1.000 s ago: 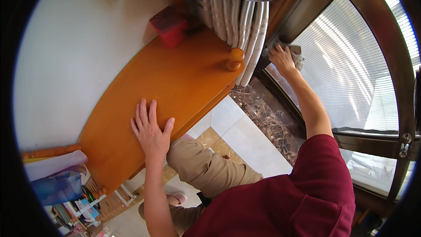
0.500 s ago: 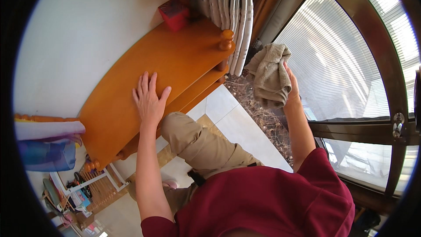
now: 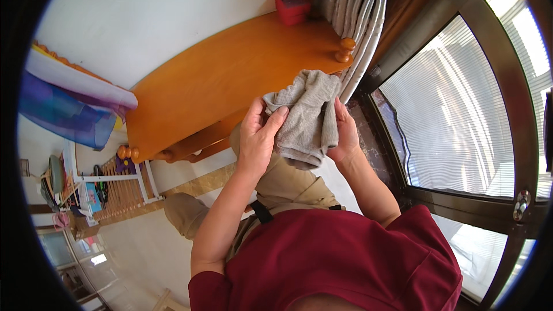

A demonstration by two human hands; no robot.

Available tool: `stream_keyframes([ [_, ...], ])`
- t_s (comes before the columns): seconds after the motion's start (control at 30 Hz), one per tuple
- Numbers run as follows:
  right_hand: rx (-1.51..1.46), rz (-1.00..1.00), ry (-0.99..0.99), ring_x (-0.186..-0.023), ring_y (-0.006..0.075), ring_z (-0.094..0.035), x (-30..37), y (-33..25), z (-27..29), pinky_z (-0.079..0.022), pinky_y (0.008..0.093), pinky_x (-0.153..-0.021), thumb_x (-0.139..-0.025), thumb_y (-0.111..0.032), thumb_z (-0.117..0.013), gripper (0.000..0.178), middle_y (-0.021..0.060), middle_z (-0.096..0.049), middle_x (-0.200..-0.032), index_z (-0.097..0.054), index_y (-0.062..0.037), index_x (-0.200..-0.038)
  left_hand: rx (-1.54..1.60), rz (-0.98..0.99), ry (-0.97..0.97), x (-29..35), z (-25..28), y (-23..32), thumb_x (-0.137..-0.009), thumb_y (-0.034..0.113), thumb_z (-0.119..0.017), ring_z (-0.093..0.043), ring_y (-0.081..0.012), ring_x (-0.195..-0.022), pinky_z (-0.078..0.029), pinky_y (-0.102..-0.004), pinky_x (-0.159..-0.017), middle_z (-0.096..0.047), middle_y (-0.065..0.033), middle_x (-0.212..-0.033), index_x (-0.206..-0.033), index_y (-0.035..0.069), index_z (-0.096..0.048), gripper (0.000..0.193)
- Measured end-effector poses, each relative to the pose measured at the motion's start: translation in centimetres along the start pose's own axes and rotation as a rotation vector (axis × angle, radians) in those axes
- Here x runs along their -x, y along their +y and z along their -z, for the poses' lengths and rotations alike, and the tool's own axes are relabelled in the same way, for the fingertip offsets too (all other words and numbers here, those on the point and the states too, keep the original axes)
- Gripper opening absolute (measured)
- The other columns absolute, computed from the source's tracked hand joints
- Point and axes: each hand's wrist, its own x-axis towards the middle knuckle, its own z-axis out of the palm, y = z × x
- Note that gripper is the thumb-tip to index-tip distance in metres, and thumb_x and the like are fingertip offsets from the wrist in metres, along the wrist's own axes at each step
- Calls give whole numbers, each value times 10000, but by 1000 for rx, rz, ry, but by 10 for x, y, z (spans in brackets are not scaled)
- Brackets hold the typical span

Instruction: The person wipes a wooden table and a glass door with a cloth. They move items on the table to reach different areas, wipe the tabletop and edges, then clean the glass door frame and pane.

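The left hand (image 3: 257, 141) and right hand (image 3: 347, 136) pinch opposite sides of a gray cloth (image 3: 309, 116) at center frame, seemingly folded partway, edges left uneven, near a wooden worktop (image 3: 230, 66).

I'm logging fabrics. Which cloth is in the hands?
The grey cloth, held between left hand and right hand; the blue cloth hangs far left, the curtain behind.

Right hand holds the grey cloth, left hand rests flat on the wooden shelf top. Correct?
No: the head view shows the left hand gripping the grey cloth, not on the wooden shelf top. The right hand does hold it.
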Motion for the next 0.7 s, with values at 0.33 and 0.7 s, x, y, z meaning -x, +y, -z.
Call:
stream_keyframes([
  [0.33, 161, -5, -97, -1476, 331, -452, 19, 4, -20, -320, 495, -1249, -981, -798, -388, 946, 126, -518, -1578, -463, -50, -1554, -144, -140, -9, 5, 19, 54, -1081, 150, -601, -543, -70, -943, -470, -255, -881, -639, 1, -1056, -1192, 12, -600, 178],
  [0.7, 562, 82, -70, -1167, 172, -681, 36, 8, -51, -546, 361, -1036, -943, -73, -745, 468, 67, -710, -1291, -615, -64, -1393, 229, 189, 82, 12, 69, 10, -1080, 269, -569, -556, -190, -1328, -415, -368, -1147, -622, -68, -1421, -1436, 34, -553, 427],
])
